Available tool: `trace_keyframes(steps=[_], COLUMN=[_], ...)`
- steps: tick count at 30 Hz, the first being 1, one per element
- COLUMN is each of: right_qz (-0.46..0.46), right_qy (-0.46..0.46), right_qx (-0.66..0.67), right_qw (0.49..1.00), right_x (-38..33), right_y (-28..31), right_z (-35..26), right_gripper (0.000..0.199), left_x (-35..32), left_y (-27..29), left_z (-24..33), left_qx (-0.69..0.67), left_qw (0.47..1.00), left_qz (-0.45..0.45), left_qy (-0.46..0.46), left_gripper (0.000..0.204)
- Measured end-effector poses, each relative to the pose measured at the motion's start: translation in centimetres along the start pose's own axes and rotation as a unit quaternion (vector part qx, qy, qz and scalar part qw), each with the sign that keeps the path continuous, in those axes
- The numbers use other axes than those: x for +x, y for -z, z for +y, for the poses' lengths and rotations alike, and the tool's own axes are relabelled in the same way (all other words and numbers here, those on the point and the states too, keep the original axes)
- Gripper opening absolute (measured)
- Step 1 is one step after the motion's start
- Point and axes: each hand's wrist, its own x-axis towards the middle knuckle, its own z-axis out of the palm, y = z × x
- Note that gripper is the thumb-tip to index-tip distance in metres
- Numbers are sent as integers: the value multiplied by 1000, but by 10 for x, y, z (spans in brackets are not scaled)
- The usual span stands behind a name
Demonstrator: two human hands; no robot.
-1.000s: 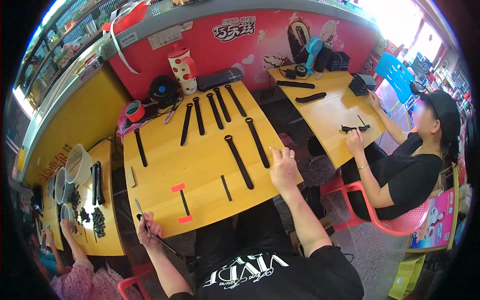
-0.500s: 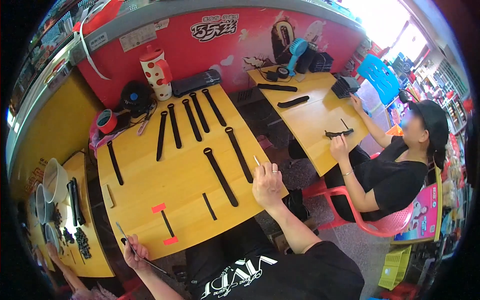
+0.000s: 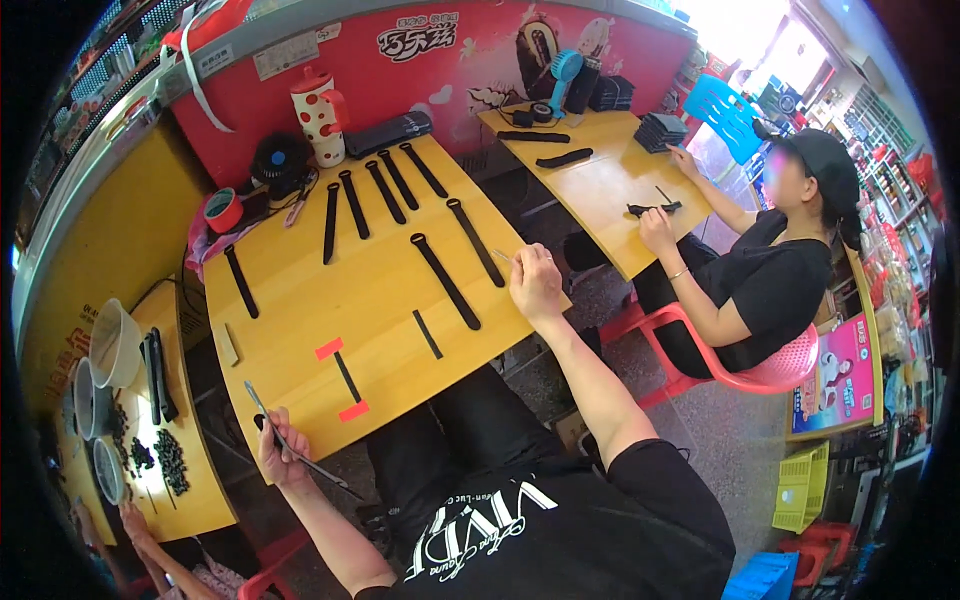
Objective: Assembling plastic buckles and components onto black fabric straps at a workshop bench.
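Briefly: your left hand (image 3: pixel 278 452) fingers clamped thin scissors (image 3: pixel 290 444) at the yellow table's (image 3: pixel 300 300) near-left edge. Your right hand (image 3: pixel 537 283) fingers curled together at the right edge, just beside a long black strap (image 3: pixel 446 281).

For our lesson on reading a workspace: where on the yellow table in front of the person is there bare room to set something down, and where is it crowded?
Bare patch: the yellow table between the lone black strap at left and the long strap at centre, above the red tape marks. Crowded: the far edge, with a row of straps, spotted jug, tape roll and small fan.
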Motion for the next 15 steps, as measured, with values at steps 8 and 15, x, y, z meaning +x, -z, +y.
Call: trace_keyframes(steps=[8,15], right_qz=[-15,-10], right_qy=[-23,-26], right_qx=[-12,-7], right_qw=[1000,1000], right_x=[-1,-1], right_y=[0,0], right_z=[-7,-5], right_gripper=[11,10], left_x=[-4,-4], left_y=[1,0], left_z=[1,-1], left_qx=[32,16], left_qw=[999,1000], left_qz=[-17,18], left_qy=[-11,-6], left_gripper=[20,19])
